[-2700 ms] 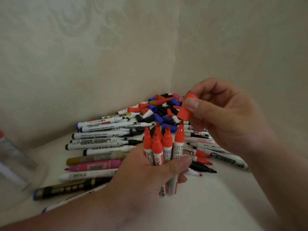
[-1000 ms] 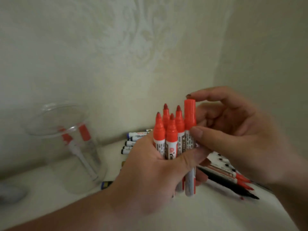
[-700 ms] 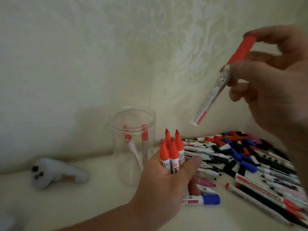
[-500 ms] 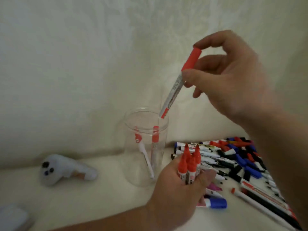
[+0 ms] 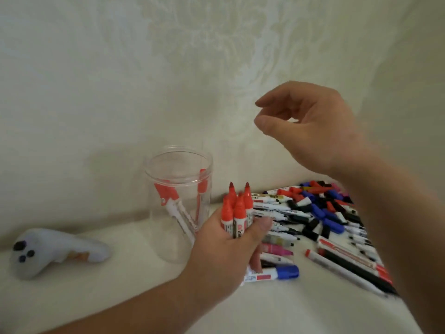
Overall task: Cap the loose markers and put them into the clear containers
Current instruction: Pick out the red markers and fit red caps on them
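My left hand (image 5: 224, 256) grips a bundle of uncapped red markers (image 5: 237, 210), tips up, just right of the clear container (image 5: 178, 201). Inside the container stand three capped red markers (image 5: 168, 196), leaning against its wall. My right hand (image 5: 310, 126) hovers above and to the right of the container's mouth, fingers loosely curved and holding nothing. A pile of loose markers and caps (image 5: 313, 213) in black, blue and red lies on the surface to the right.
A white game controller (image 5: 53, 249) lies at the left on the pale surface. A blue-capped marker (image 5: 277, 273) lies just right of my left hand. A pale patterned wall (image 5: 120, 80) rises close behind the container.
My right hand capped a red marker, carried it over the container and let it go; the marker now stands inside. The left hand still holds the bundle.
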A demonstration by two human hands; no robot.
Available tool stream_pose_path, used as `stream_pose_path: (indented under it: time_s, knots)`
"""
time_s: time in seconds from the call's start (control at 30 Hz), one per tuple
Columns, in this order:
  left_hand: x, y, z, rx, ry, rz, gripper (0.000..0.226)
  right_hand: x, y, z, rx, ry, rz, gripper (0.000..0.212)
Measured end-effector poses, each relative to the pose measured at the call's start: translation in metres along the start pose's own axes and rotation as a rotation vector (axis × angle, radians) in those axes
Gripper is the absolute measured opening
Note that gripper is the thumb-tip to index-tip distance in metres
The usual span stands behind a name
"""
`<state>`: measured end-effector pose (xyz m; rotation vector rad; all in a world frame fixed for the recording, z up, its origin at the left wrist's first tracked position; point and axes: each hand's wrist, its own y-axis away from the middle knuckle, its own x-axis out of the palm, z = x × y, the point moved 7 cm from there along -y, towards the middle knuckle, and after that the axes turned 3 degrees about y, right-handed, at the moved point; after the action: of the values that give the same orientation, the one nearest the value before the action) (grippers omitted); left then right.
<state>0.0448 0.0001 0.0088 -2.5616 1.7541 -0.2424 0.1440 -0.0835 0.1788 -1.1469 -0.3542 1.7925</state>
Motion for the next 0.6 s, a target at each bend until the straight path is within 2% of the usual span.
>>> stream_pose_path:
  time_s: [0.1, 0.2, 0.3, 0.37, 0.5, 0.6]
  knots:
    - [0.013, 0.002, -0.003, 0.035, 0.000, -0.011, 0.026, -0.044, 0.020, -0.056, 0.147, 0.075, 0.006, 0.006]
    - [0.040, 0.003, -0.005, 0.036, 0.011, 0.040, 0.038, -0.077, 0.049, -0.123, 0.352, 0.243, 0.126, 0.011]
    - [0.077, 0.000, -0.001, -0.039, -0.029, 0.154, 0.039, -0.091, 0.072, -0.173, 0.464, 0.409, 0.239, 0.014]
    - [0.103, -0.003, 0.002, -0.071, -0.036, 0.195, 0.043, -0.090, 0.082, -0.198, 0.486, 0.478, 0.291, 0.018]
    - [0.154, -0.005, 0.024, -0.180, -0.050, 0.248, 0.032, -0.079, 0.093, -0.234, 0.458, 0.528, 0.311, 0.018]
    - [0.173, -0.007, 0.045, -0.307, -0.110, 0.267, 0.048, -0.066, 0.094, -0.252, 0.472, 0.534, 0.417, 0.015]
